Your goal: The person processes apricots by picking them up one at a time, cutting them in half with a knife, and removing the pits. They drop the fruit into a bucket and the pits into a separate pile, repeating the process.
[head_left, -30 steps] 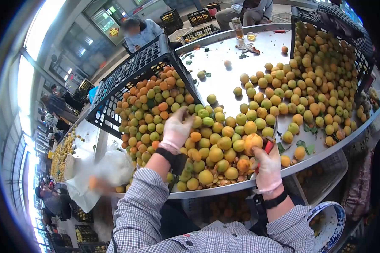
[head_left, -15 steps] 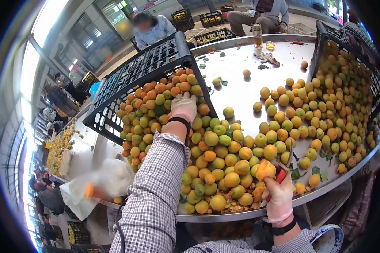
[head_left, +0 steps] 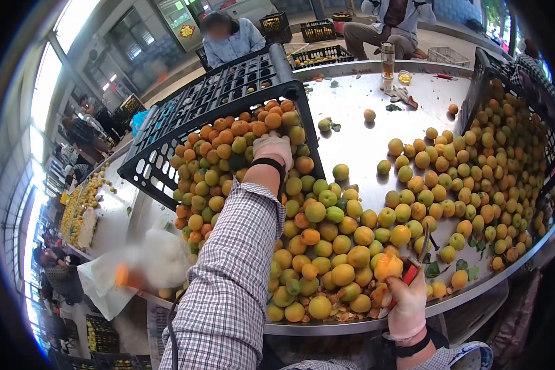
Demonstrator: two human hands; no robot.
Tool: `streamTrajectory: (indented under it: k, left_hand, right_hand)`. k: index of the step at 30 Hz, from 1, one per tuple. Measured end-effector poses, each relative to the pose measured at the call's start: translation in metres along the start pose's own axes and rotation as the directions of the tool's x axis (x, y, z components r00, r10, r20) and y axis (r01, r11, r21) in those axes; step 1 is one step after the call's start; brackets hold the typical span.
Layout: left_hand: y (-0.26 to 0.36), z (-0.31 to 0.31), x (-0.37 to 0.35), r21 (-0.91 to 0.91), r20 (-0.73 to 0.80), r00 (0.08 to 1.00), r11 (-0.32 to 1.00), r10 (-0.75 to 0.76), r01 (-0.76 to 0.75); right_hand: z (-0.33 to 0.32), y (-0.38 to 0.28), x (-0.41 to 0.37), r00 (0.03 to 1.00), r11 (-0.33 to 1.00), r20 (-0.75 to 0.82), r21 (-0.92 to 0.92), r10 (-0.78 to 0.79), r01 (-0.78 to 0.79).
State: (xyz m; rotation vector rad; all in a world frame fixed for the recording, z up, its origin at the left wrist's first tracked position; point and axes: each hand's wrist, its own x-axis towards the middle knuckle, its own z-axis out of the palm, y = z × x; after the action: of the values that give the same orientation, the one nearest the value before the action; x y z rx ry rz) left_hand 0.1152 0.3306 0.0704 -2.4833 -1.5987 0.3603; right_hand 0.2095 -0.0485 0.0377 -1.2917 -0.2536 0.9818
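Note:
My left hand (head_left: 272, 149), in a pale glove, is sunk into the heap of orange and green apricots (head_left: 219, 145) at the mouth of a tipped black crate (head_left: 213, 92). Its fingers are curled down and the tips are hidden, so what they hold cannot be made out. Low on the right, my gloved right hand (head_left: 407, 305) is closed round a red-handled tool (head_left: 411, 272) with a curved metal blade pointing up. The same hand pinches a partly peeled apricot (head_left: 388, 266). Below it, peel scraps (head_left: 345, 312) lie among the fruit.
Another tipped crate (head_left: 552, 142) spills apricots at the right. On the metal table (head_left: 351, 92) stand a glass bottle (head_left: 387, 61) and a small cup (head_left: 404, 77). A white plastic bag (head_left: 108, 280) hangs at the left edge. Other people sit beyond the table.
My left hand has bent its fingers further down among the apricots by the crate. The right hand keeps its hold on the tool and peeled apricot. The view has shifted slightly.

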Motion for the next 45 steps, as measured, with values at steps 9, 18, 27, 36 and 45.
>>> streamTrajectory:
  k: [9, 18, 27, 36, 45]
  left_hand:
    - [-0.02, 0.005, 0.018, -0.037, 0.029, 0.992, 0.992, 0.122, -0.121]
    - [-0.029, 0.009, 0.03, -0.106, 0.056, 0.984, 0.981, 0.171, -0.165]
    - [-0.04, 0.023, 0.014, -0.264, -0.161, 0.97, 0.939, 0.184, -0.221]
    - [0.001, -0.003, 0.016, -0.176, 0.081, 0.994, 0.981, -0.068, 0.081]
    - [0.016, 0.004, 0.041, 0.041, 0.226, 0.954, 0.98, -0.198, 0.193]
  right_hand:
    - [-0.002, 0.008, 0.004, 1.0, 0.999, -0.001, 0.034, -0.005, 0.005]
    - [0.0, 0.013, 0.007, 1.0, 0.999, 0.0, 0.032, 0.01, -0.01]
    - [-0.001, 0.011, 0.006, 1.0, 0.998, 0.003, 0.054, 0.015, -0.015]
    - [-0.001, 0.014, 0.007, 1.0, 1.0, -0.006, -0.004, 0.017, -0.018]
    - [-0.002, 0.013, 0.006, 1.0, 1.0, -0.003, 0.003, 0.02, -0.02]
